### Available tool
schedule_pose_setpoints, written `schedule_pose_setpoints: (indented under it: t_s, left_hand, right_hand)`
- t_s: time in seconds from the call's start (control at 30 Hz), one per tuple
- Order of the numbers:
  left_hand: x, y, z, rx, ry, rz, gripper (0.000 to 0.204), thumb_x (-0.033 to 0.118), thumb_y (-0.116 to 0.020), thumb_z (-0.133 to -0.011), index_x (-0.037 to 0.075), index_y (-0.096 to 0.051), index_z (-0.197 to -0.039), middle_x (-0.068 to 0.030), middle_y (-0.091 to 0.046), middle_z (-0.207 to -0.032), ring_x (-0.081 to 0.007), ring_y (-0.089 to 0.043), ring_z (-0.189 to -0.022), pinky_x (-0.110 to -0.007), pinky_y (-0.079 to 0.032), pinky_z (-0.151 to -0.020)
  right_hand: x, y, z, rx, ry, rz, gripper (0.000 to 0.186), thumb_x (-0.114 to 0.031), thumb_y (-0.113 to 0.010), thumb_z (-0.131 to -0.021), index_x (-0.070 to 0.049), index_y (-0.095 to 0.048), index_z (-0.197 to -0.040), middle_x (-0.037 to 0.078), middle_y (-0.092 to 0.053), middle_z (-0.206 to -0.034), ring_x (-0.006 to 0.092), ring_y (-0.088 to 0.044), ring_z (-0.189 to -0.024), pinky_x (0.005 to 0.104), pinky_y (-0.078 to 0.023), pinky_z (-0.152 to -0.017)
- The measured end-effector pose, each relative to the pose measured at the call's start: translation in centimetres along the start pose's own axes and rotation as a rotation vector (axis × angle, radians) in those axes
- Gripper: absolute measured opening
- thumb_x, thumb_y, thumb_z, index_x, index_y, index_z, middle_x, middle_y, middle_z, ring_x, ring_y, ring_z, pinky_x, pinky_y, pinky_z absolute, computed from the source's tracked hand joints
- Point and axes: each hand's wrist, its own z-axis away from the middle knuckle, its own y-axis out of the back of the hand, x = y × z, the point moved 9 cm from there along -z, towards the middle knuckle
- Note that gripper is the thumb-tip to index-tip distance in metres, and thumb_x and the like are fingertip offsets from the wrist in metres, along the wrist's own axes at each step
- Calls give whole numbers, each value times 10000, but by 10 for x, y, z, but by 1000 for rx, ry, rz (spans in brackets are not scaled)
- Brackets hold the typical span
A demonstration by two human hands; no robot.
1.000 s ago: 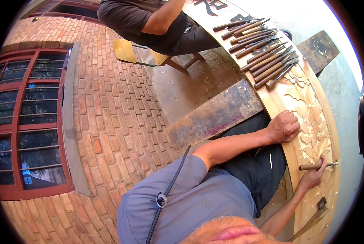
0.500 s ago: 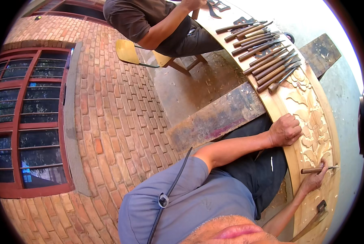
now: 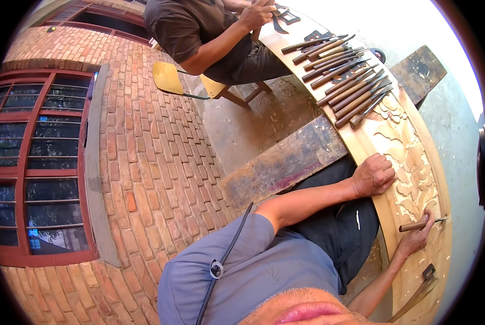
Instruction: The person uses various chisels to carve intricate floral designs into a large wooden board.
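My right hand (image 3: pixel 415 238) grips a carving chisel (image 3: pixel 410 227) over the long wooden board (image 3: pixel 368 142). The chisel's brown handle points left, and its thin metal blade points toward the board's far edge. My left hand (image 3: pixel 374 174) is closed in a fist at the board's near edge, beside the carving; nothing sticks out of it. Raised flower and leaf shapes (image 3: pixel 414 165) cover the board's surface between and beyond my hands. Above my left hand, several wooden-handled carving chisels (image 3: pixel 353 100) lie in a row across the board.
Another person (image 3: pixel 199 38) sits at the board's far end, both hands together near dark tools. A long tool with a dark end (image 3: pixel 428 272) lies below my right hand. A stained plank (image 3: pixel 286 162) adjoins the board; a yellow chair (image 3: pixel 167 78) stands by the brick wall (image 3: pixel 145 162).
The view has shifted slightly, so the row of chisels sits lower and further left. The chisel in my right hand has tilted a little. The other person's hands show more.
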Motion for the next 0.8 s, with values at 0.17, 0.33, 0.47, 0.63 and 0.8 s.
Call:
schedule_pose_setpoints:
  t_s: [0.17, 0.33, 0.47, 0.63, 0.8]
  left_hand:
    - [-1, -2, 0, -8, -6, 3, 312, 169, -846, -849, 93, -558, -756, -84, -535, -777, -303, -580, -744, -439, -478, -692]
    - [-3, -5, 3, -41, 22, 2, 302, 175, -827, -860, 96, -557, -749, -92, -548, -790, -302, -588, -769, -437, -485, -716]
    - [-2, -3, -1, -74, -3, -4, 306, 176, -817, -872, 96, -554, -739, -88, -543, -781, -300, -590, -767, -437, -483, -712]
    - [-1, 2, 2, -71, 15, -25, 313, 173, -813, -875, 100, -544, -733, -81, -536, -782, -298, -586, -768, -435, -478, -709]
    - [-27, -9, -11, -128, 413, 363, 184, 195, -839, -945, 62, -732, -875, -82, -677, -799, -205, -665, -703, -371, -506, -663]
  right_hand:
    - [6, -3, 3, 30, 24, -107, 351, -270, -496, -1214, -96, -655, -1474, 124, -793, -1344, 285, -759, -1261, 389, -596, -977]
    - [-42, 29, 6, 126, 162, 295, 385, -205, -643, -1151, -79, -656, -1515, 140, -776, -1383, 306, -769, -1213, 375, -617, -957]
    - [-100, 90, -9, 388, 385, 412, 361, -146, -752, -1072, -5, -726, -1404, 127, -789, -1314, 331, -766, -1157, 392, -624, -973]
    - [-114, 111, -25, 419, 625, 718, 302, -177, -713, -1102, 15, -697, -1334, 160, -763, -1336, 422, -711, -1230, 524, -579, -1067]
    - [-121, 95, -47, 392, 549, 312, 218, -189, -724, -1071, -29, -689, -1216, 117, -707, -1123, 335, -663, -986, 459, -533, -846]
